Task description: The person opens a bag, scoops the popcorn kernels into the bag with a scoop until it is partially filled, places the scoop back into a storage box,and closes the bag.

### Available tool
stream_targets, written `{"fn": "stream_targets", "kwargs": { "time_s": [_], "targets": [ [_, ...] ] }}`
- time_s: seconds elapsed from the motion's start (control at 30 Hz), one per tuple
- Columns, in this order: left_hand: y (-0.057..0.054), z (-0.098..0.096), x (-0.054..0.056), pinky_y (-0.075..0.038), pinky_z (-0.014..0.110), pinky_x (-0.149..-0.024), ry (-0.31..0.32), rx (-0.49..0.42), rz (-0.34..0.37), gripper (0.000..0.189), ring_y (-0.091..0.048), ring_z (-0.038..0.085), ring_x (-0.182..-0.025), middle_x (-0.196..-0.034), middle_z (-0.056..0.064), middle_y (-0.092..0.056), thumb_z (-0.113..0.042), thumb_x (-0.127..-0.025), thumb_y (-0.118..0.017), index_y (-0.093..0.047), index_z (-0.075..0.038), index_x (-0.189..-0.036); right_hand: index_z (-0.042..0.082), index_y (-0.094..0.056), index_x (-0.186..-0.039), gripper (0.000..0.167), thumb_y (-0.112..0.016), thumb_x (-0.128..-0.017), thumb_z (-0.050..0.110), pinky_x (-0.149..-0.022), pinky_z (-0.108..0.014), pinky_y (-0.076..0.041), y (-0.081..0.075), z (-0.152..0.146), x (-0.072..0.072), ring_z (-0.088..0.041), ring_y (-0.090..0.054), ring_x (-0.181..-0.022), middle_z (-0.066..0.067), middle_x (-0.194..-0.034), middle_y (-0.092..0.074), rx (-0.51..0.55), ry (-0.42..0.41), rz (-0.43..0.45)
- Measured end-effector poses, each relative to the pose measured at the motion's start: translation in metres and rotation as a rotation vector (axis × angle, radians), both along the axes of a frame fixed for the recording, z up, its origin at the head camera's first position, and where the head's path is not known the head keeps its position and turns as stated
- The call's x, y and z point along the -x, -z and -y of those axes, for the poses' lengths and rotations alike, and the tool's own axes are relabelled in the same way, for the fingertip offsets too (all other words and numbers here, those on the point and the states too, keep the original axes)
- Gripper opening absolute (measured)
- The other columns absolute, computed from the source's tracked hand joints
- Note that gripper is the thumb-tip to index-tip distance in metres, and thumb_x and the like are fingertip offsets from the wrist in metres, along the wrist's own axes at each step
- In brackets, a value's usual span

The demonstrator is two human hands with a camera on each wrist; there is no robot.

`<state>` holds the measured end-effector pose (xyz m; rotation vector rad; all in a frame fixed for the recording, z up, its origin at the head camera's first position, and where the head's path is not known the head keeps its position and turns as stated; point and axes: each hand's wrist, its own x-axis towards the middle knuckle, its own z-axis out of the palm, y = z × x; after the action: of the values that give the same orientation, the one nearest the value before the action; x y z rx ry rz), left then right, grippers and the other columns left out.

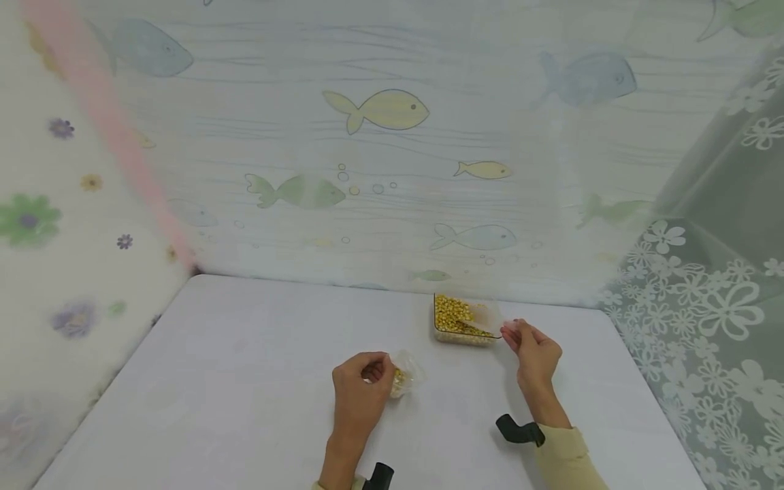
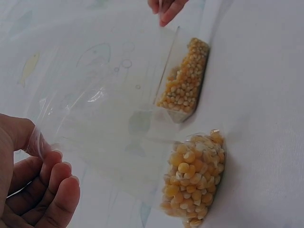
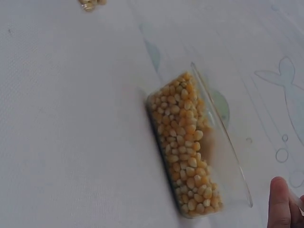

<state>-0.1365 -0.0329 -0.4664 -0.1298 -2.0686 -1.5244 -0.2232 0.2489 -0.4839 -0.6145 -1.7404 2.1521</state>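
Note:
My left hand (image 1: 365,384) pinches the upper edge of a clear plastic bag (image 2: 109,137) between thumb and forefinger. Yellow corn kernels (image 2: 192,175) fill the bag's bottom, which rests on the table. Farther back and to the right stands a clear rectangular container (image 1: 465,338), partly filled with corn kernels (image 3: 183,147) heaped toward one side. Beside its right end, my right hand (image 1: 534,350) pinches the handle of a pale scoop (image 1: 480,327), whose head reaches into the container over the kernels. Only fingertips (image 3: 280,202) of this hand show in the right wrist view.
The white tabletop (image 1: 245,381) carries the bag and container. A fish-patterned curtain (image 1: 380,224) hangs behind its back edge, close to the container. Flowered cloth (image 1: 73,272) hangs at the left, and a sheer flowered curtain (image 1: 723,327) at the right.

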Motion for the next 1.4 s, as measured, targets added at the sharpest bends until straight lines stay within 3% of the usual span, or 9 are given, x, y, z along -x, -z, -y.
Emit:
{"fn": "stream_targets", "kwargs": {
  "time_s": [0.27,0.5,0.67,0.87,1.4],
  "targets": [
    [0.0,0.001,0.0,-0.052,0.019,-0.052,-0.01,0.018,-0.022,0.007,-0.057,0.004,-0.057,-0.066,-0.001,-0.066,0.009,-0.08,-0.073,-0.075,0.003,-0.083,-0.009,-0.052,-0.135,0.041,-0.056,-0.105,0.018,-0.085,-0.02,-0.057,0.0,-0.005,0.0,-0.005,-0.074,-0.083,0.006,-0.082,-0.075,0.188,-0.037,0.095],
    [0.002,0.001,0.001,-0.051,0.019,-0.052,-0.001,0.011,-0.039,0.008,-0.057,0.004,-0.058,-0.066,0.0,-0.065,0.01,-0.08,-0.074,-0.075,0.002,-0.082,0.0,-0.064,-0.112,0.016,-0.058,-0.103,0.013,-0.085,-0.021,-0.058,-0.003,-0.008,0.0,-0.01,-0.075,-0.083,-0.001,-0.082,-0.077,0.43,-0.034,0.087],
    [0.003,0.001,0.001,-0.051,0.018,-0.052,-0.005,0.033,-0.056,0.007,-0.057,0.004,-0.058,-0.066,0.0,-0.065,0.01,-0.08,-0.074,-0.075,0.003,-0.082,0.002,-0.068,-0.1,0.012,-0.058,-0.102,0.009,-0.085,-0.023,-0.058,-0.007,-0.01,0.001,-0.013,-0.076,-0.083,-0.005,-0.082,-0.077,0.561,-0.062,0.07],
    [0.002,0.002,0.003,-0.051,0.018,-0.052,0.001,0.047,-0.073,0.008,-0.057,0.004,-0.058,-0.067,0.001,-0.066,0.01,-0.08,-0.074,-0.075,0.003,-0.082,0.004,-0.073,-0.083,0.027,-0.055,-0.103,0.009,-0.083,-0.021,-0.058,-0.014,-0.011,-0.001,-0.014,-0.076,-0.08,-0.008,-0.081,-0.078,0.669,-0.113,0.07],
    [0.001,0.0,0.001,-0.052,0.02,-0.053,0.005,0.024,-0.054,0.008,-0.058,0.006,-0.058,-0.067,0.002,-0.067,0.013,-0.08,-0.072,-0.075,0.005,-0.083,0.004,-0.072,-0.089,0.025,-0.055,-0.104,0.014,-0.086,-0.016,-0.055,-0.026,-0.007,-0.015,-0.011,-0.075,-0.084,-0.007,-0.085,-0.077,0.768,-0.203,0.047]
  ]
}}
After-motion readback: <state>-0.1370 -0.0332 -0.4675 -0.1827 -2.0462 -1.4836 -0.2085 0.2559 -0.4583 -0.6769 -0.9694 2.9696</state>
